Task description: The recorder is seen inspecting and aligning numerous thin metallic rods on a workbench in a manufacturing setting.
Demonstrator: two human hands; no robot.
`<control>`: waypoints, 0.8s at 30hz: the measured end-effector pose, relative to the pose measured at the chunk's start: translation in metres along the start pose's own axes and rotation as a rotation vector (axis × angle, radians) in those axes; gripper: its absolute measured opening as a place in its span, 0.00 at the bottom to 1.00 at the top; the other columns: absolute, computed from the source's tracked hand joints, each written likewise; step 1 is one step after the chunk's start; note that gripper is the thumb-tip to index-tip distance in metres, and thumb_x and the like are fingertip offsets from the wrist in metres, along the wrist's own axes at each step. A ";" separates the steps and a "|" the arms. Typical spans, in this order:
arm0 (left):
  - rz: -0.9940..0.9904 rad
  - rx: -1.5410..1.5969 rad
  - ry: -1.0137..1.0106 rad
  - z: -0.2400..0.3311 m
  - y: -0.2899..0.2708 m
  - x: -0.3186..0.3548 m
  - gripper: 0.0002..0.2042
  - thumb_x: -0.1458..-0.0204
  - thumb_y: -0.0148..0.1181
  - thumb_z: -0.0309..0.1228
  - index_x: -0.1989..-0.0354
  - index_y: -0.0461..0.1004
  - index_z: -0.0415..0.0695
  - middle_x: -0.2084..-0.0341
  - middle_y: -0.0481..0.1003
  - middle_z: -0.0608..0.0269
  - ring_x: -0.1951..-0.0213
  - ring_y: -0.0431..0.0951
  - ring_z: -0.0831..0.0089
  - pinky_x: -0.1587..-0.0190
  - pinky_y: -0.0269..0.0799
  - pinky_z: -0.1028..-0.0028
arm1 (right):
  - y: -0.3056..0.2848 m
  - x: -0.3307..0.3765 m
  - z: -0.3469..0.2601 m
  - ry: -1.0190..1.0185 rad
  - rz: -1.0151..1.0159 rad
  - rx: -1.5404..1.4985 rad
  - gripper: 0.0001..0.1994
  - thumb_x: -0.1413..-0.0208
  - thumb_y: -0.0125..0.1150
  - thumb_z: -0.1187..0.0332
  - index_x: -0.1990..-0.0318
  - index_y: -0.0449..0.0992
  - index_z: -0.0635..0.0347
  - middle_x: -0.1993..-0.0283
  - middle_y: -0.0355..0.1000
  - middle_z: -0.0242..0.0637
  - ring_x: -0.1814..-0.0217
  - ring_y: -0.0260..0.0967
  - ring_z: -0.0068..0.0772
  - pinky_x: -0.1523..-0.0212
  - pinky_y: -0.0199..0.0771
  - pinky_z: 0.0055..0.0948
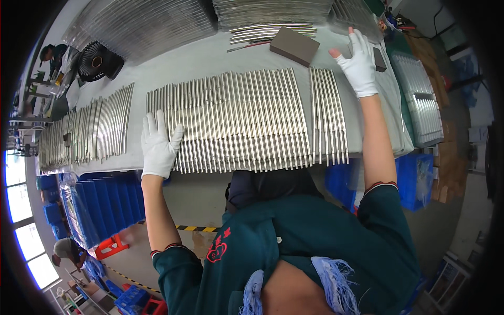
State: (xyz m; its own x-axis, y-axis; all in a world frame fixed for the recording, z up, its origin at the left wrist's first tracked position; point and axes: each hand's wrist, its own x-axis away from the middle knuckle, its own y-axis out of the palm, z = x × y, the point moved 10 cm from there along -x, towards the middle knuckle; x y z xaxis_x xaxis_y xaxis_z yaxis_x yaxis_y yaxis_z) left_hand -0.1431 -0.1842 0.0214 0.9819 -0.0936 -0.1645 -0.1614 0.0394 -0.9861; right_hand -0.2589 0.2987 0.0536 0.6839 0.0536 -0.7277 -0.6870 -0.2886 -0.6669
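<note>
Left hand (158,147), white-gloved, lies flat at centre left, grip spread, palm pressing the left end of the row of metal rods (236,121) on the bench (184,58). Right hand (359,63), arm extended to upper right, fingers splayed open, holds nothing, beside a brown block (294,46).

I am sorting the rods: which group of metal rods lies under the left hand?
The wide middle group; the left hand rests flat on its left end, unlike the others.
</note>
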 end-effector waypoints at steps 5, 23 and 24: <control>-0.050 -0.032 0.013 0.018 0.007 0.013 0.37 0.39 0.47 0.58 0.32 0.59 0.39 0.32 0.55 0.36 0.29 0.51 0.43 0.30 0.46 0.47 | 0.018 -0.004 -0.014 -0.047 -0.179 0.186 0.42 0.54 0.65 0.35 0.37 0.70 0.55 0.34 0.67 0.42 0.30 0.59 0.53 0.30 0.56 0.45; 0.062 0.005 -0.358 -0.027 -0.012 -0.021 0.32 0.42 0.50 0.60 0.37 0.72 0.51 0.41 0.72 0.53 0.43 0.71 0.53 0.41 0.68 0.60 | 0.050 -0.012 -0.070 0.017 -0.511 -0.118 0.47 0.57 0.69 0.38 0.31 0.63 0.54 0.36 0.68 0.41 0.30 0.59 0.43 0.30 0.55 0.43; 0.060 0.005 -0.351 -0.024 -0.011 -0.022 0.32 0.42 0.50 0.60 0.37 0.72 0.51 0.41 0.72 0.53 0.43 0.71 0.53 0.41 0.68 0.60 | 0.050 -0.013 -0.066 0.024 -0.511 -0.116 0.47 0.57 0.69 0.38 0.31 0.63 0.54 0.36 0.68 0.41 0.30 0.59 0.43 0.30 0.55 0.43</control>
State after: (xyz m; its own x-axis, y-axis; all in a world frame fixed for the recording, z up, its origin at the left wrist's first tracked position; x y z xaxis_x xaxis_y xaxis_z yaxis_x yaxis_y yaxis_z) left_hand -0.1654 -0.2066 0.0355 0.9448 0.2569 -0.2035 -0.2205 0.0391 -0.9746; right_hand -0.2859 0.2206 0.0409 0.9309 0.1938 -0.3096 -0.2336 -0.3358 -0.9125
